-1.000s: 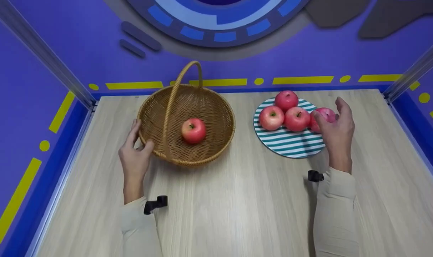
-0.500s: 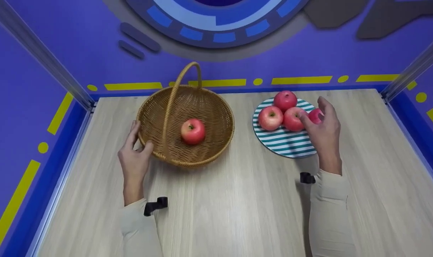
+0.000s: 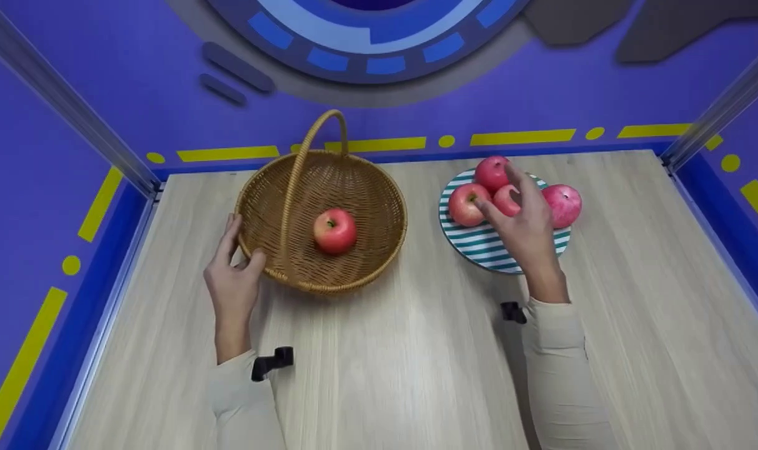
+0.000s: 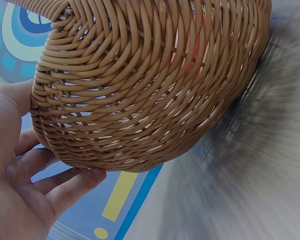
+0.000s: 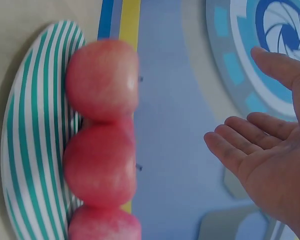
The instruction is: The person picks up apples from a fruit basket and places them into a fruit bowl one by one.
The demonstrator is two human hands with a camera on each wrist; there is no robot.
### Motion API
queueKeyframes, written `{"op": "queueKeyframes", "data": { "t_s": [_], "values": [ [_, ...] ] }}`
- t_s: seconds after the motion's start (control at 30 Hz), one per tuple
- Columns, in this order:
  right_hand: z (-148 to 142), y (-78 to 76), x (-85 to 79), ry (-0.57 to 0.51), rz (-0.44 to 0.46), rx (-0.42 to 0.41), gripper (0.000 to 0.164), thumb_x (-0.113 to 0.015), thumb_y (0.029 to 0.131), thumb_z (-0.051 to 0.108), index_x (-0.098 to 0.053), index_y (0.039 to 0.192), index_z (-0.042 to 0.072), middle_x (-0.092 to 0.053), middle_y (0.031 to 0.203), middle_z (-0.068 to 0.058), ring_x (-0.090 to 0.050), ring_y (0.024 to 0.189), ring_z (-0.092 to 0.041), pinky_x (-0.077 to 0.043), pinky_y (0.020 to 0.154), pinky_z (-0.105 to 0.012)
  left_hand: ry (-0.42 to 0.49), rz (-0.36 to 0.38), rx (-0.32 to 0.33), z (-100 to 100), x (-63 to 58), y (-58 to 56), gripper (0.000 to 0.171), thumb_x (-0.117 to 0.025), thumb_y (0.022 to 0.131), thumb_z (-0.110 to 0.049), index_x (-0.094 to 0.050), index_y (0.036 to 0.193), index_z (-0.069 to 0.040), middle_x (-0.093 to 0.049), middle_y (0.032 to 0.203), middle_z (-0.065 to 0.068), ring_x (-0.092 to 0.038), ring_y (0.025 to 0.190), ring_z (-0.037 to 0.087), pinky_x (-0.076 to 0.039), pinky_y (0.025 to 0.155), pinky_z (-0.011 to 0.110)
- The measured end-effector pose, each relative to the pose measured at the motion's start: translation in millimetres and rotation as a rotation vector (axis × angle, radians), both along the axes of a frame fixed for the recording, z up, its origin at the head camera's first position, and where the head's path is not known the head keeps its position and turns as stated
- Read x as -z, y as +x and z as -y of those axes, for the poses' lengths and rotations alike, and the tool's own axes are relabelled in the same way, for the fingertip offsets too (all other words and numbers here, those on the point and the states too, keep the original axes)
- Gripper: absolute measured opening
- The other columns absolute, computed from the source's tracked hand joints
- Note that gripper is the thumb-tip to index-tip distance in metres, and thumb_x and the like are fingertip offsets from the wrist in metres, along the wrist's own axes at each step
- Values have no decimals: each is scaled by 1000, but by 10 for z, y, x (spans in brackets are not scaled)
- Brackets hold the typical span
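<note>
My left hand (image 3: 234, 278) holds the left side of a brown wicker basket (image 3: 379, 262), thumb and fingers spread along its rim. In the left wrist view, the fingertips (image 4: 97, 174) press the woven outer wall (image 4: 130, 100). One red apple (image 3: 335, 231) lies inside the basket. My right hand (image 3: 528, 234) hovers over a round green-and-white striped plate (image 3: 478, 247), thumb and fingers apart with nothing between them. Several apples sit on this plate: one at left (image 3: 467, 205), one at the back, one partly hidden behind the hand, and a pinker one (image 3: 564, 205) at its right edge.
Both stand towards the back of a light wooden table (image 3: 379, 362). Blue-purple panels with yellow markings (image 3: 522, 136) enclose the back and sides. The basket's tall arched handle (image 3: 300, 156) rises above its left part.
My right hand has moved left across the plate, from the rightmost apple to above the middle and left apples. My left hand and the basket stay in place.
</note>
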State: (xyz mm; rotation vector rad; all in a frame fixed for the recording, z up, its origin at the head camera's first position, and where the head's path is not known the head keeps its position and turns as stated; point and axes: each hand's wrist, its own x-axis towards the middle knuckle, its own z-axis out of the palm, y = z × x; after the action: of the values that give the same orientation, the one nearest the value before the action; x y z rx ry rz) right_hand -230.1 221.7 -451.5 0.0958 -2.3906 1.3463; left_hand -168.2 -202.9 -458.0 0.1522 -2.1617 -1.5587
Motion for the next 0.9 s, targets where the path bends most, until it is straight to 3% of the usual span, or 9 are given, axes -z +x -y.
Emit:
{"op": "queueKeyframes", "data": {
  "t_s": [0.13,0.37,0.57,0.63,0.9],
  "values": [
    [116,-12,-32,0,2,-38,78,-86,90,13,-48,157,1,-51,158,-16,-49,144,-32,-45,113,-54,-1,-8,7,5,-3,-1,61,-60,93,9,-54,153,1,-45,163,16,-50,143,34,-55,93,23],
    [269,12,-70,-9,-11,-92,77,-86,89,7,-49,156,0,-54,154,-18,-52,141,-34,-46,112,-55,15,3,4,-2,-13,-3,61,-60,93,9,-55,153,0,-45,163,13,-49,143,34,-55,100,43],
    [400,23,-94,34,-27,-117,77,-88,90,17,-51,155,1,-55,155,-16,-54,139,-32,-47,112,-53,34,10,8,2,-7,-15,62,-61,92,9,-55,153,0,-44,164,10,-48,145,33,-55,96,27],
    [441,18,-109,41,-31,-129,77,-88,90,19,-52,155,1,-55,155,-15,-55,138,-31,-47,112,-51,39,15,8,5,-6,-15,62,-61,92,9,-55,153,0,-44,164,9,-48,144,32,-55,97,27],
    [604,-31,-177,38,-4,-201,77,-89,88,17,-52,154,2,-55,155,-14,-54,140,-30,-48,111,-52,33,17,8,14,-3,-7,62,-60,93,8,-54,154,0,-43,164,9,-47,145,32,-54,101,43]
  ]
}}
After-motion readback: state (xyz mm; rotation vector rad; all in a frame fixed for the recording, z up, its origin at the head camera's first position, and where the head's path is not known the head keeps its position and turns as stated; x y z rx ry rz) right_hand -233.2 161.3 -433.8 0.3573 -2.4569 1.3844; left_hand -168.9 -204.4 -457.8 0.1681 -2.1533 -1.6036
